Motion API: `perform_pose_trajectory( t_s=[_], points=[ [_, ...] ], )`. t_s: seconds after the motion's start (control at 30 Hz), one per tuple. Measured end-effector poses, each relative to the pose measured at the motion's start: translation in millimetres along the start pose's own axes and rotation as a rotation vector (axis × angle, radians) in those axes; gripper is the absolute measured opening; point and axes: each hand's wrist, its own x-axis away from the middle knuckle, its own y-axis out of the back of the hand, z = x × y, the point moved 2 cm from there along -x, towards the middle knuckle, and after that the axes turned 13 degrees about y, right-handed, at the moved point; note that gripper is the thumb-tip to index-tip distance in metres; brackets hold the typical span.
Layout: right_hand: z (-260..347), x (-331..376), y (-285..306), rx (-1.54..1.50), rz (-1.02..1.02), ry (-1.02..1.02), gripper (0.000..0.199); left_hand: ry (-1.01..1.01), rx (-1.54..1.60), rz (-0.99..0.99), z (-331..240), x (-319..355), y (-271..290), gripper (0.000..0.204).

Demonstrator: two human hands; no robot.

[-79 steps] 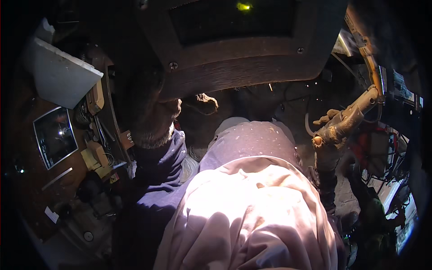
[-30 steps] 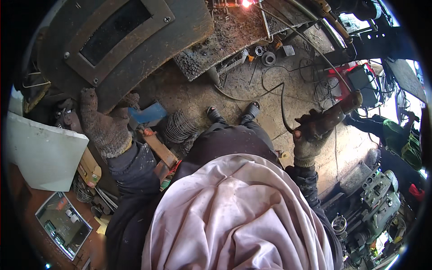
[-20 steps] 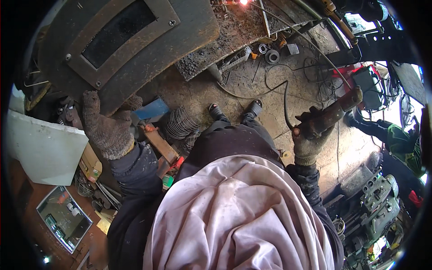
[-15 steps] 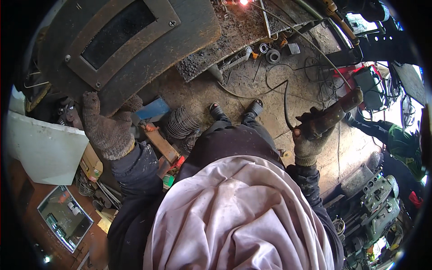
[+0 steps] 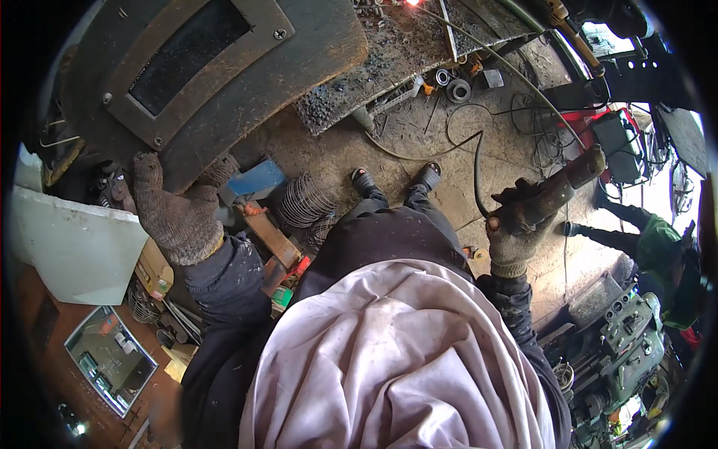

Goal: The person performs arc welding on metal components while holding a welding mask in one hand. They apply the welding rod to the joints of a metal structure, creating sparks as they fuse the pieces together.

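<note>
My left hand (image 5: pixel 179 221), in a worn knit glove, grips the lower edge of a dark welding shield (image 5: pixel 314 71) with a framed dark window. The shield fills the upper left. On the right my gloved right hand (image 5: pixel 516 247) is wrapped round a dark, scorched electrode holder (image 5: pixel 565 187). A black cable (image 5: pixel 477 176) runs from near that hand to the floor. A long, thin welding rod (image 5: pixel 516 73) slants from the holder up and left across the workbench (image 5: pixel 344 105). Near its far end, at the upper edge, a red-white glow (image 5: pixel 413 3) shows. The grip inside each glove is partly hidden.
Metal rings (image 5: pixel 458 91) and loose cable lie on the floor beyond my feet. Coiled wire (image 5: pixel 307 200) and a blue block (image 5: pixel 256 179) sit left of my legs. A grey machine (image 5: pixel 624 344) stands at right. Another person in green (image 5: pixel 658 251) is at the far right.
The shield sits slightly farther left in view. The glow looks smaller and a little farther right. The other person's legs and body have shifted. Both my hands keep their grips.
</note>
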Motion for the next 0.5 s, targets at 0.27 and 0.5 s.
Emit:
perform_pose_trajectory(
  t_s=[0.27,0.5],
  points=[
    [-3,-2,-2,-0.052,-0.032,-0.016,0.102,-0.027,-0.01,0.001,5,-4,12,0.047],
    [1,-7,-3,-0.019,-0.004,-0.021,0.106,0.063,0.08,0.078,5,1,2,0.047]
  ],
)
